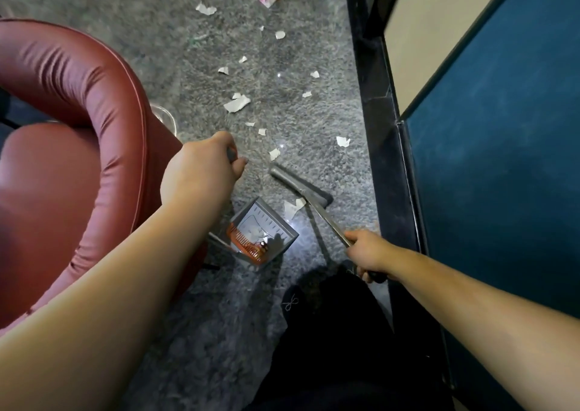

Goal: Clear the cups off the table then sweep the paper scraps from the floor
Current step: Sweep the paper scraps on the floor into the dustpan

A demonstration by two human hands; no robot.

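Beside the red armchair (72, 147), in the head view, the dustpan (266, 231) stands on the grey floor (188, 332), and it already has some white scraps and an orange comb-like part inside. The left hand (201, 172) is curled around the upright handle of the dustpan, above it. The right hand (367, 253) grips the broom (301, 190) by its thin handle, with the broom head just beyond the dustpan mouth. Paper scraps (237, 104) lie scattered further from the dustpan, near the dark wall base (376, 96). I judge these scraps very light and soft, so they may flutter or slide; short, low strokes should suit them.
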